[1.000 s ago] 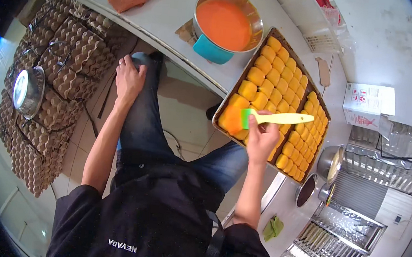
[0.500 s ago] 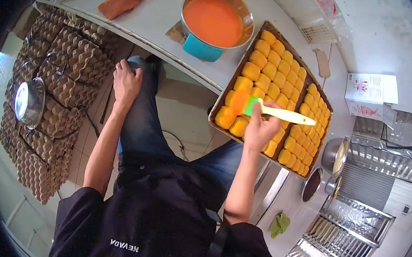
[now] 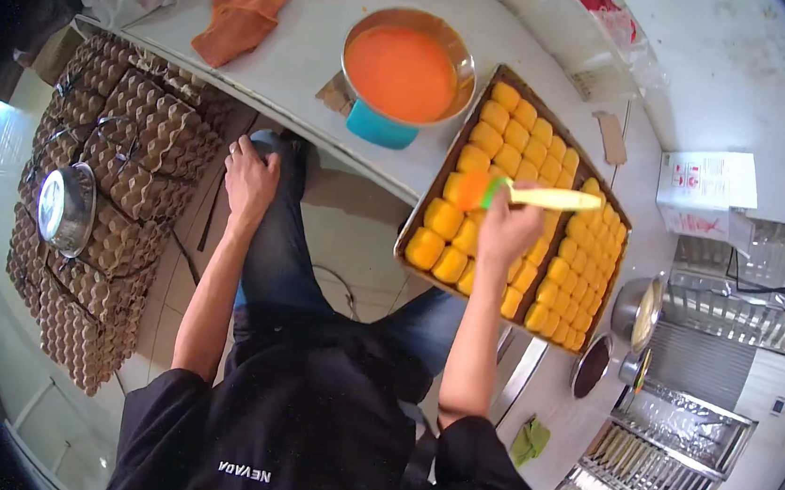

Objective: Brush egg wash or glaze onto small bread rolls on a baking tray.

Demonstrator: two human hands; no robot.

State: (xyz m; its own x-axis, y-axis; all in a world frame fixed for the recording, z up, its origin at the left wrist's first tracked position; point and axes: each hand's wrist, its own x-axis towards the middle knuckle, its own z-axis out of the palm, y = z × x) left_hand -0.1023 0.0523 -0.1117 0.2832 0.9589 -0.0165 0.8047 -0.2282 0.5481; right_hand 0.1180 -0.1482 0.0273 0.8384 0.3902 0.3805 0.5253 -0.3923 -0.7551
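Note:
My right hand [image 3: 510,226] is closed round a pastry brush [image 3: 562,200] with a pale yellow handle and a green neck. Its orange-coated bristles press on the small yellow buns [image 3: 425,247] at the near left of the baking tray [image 3: 466,139]. The buns sit in close rows, in two blocks with a gap between. To the tray's left, a metal bowl [image 3: 467,63] with a turquoise patch on its side holds orange liquid [image 3: 399,74]. My left hand [image 3: 250,179] rests on my left knee, fingers loosely apart and holding nothing.
An orange cloth [image 3: 244,18] lies on the white table [image 3: 311,10]. Stacked egg trays [image 3: 122,210] stand at the left, a metal bowl [image 3: 81,210] on them. At the right are a white box [image 3: 708,186], more bowls [image 3: 632,311], a green cloth [image 3: 530,441] and metal racks [image 3: 656,450].
My right hand has moved the brush slightly away from me along the buns, onto ones farther up the tray. The view has shifted a little. My left hand stays on my knee.

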